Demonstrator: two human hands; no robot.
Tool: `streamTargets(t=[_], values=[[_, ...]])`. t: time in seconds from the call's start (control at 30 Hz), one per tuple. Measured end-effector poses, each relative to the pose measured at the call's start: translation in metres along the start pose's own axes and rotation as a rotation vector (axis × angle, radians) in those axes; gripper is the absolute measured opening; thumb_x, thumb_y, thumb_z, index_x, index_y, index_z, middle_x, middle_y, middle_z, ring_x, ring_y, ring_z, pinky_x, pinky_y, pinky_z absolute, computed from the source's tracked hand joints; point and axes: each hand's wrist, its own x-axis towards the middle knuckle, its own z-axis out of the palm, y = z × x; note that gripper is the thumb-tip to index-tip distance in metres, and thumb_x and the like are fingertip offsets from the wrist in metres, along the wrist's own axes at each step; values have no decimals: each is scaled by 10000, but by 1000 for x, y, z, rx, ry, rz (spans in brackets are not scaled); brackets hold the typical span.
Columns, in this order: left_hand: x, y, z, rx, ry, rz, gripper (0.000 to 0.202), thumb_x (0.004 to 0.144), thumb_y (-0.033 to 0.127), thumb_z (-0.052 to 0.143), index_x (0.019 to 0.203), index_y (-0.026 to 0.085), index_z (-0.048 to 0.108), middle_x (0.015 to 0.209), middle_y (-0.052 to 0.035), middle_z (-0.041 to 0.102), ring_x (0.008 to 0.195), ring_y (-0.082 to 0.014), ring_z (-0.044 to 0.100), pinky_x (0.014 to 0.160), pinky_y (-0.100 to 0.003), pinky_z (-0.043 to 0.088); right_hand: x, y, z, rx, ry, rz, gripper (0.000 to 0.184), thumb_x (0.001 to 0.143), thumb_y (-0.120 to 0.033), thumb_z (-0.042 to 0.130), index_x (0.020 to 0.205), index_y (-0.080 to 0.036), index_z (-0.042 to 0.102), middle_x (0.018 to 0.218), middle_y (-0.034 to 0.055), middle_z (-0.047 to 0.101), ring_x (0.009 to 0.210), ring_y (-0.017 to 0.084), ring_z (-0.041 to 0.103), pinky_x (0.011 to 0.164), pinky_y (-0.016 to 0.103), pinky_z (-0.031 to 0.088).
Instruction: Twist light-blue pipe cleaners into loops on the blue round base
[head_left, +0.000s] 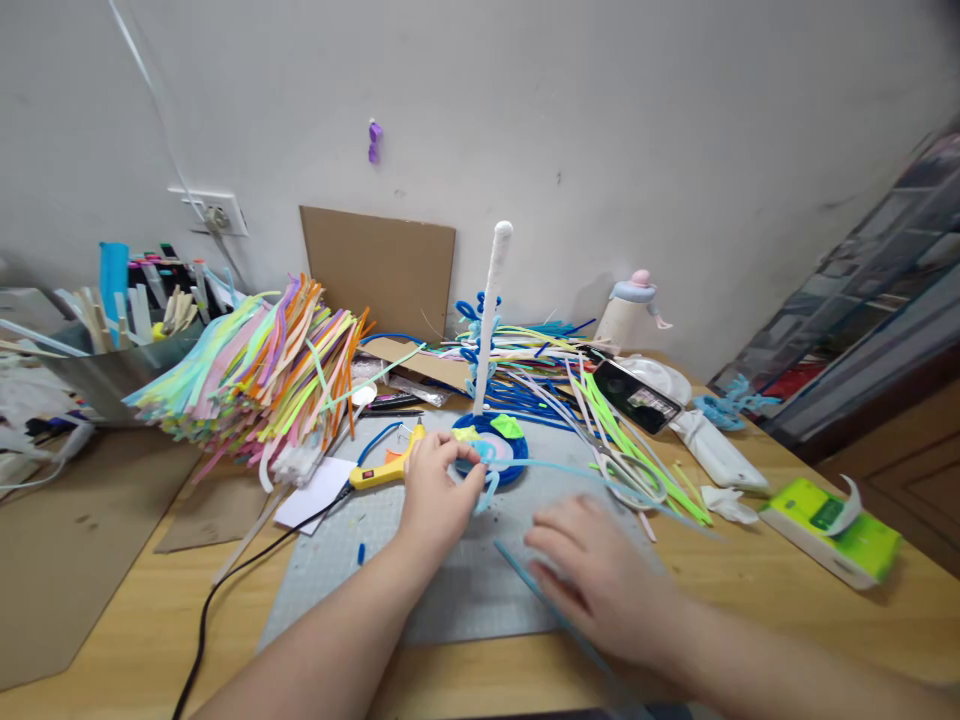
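Observation:
My left hand [442, 475] pinches a light blue pipe cleaner [555, 465], which is bent into loops near the fingertips. Its long loose end runs off to the right. Just behind stands a round dark blue base [516, 474] with a bright green piece [508, 427] on it. An upright white fuzzy stick [491, 310] rises at its back edge, with blue curled pipe cleaners [470, 335] beside it. My right hand [585, 565] is smeared by motion over the mat, fingers half curled. Close to it lies a darker blue pipe cleaner [529, 580]; whether the hand touches it is unclear.
A yellow glue gun [382, 470] with a black cord lies left on the grey mat [345, 590]. Scissors [634, 475], a phone [637, 395] and a green tissue pack [832, 530] lie right. Many pipe cleaners [255, 370] are bundled left. Cardboard [382, 265] leans against the wall.

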Motion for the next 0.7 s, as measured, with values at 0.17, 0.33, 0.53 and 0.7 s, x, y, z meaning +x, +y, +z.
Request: streamTargets(t=[0.17,0.33,0.53,0.7], values=[[-1,-2,7,-216,5,-60,30,676,150,595,677,180,592,917,-37,531,910,-176,518,769,-305,417,-27,-11,32,15,-263,135,210,780,-61,421,848,-211,551,849,39,551,740,166,485,634,256,327],[-3,-1,10,-413,-13,-91,16,684,173,590,692,164,579,987,-66,512,904,-179,546,629,-234,457,-15,36,31,-89,-299,348,184,793,-73,404,820,-198,536,850,39,548,728,158,492,609,244,306],[-6,8,4,-461,-33,-68,20,703,156,577,719,164,568,950,-59,519,885,-168,550,694,-246,468,18,66,19,130,-16,459,171,795,-164,490,949,-199,553,971,72,542,852,189,519,727,293,383],[-8,3,11,-503,-24,-133,189,707,159,586,885,188,530,875,-27,561,774,-141,564,674,-243,460,52,28,19,906,232,379,318,798,-284,548,1099,-239,456,933,33,557,792,163,559,637,264,461]])
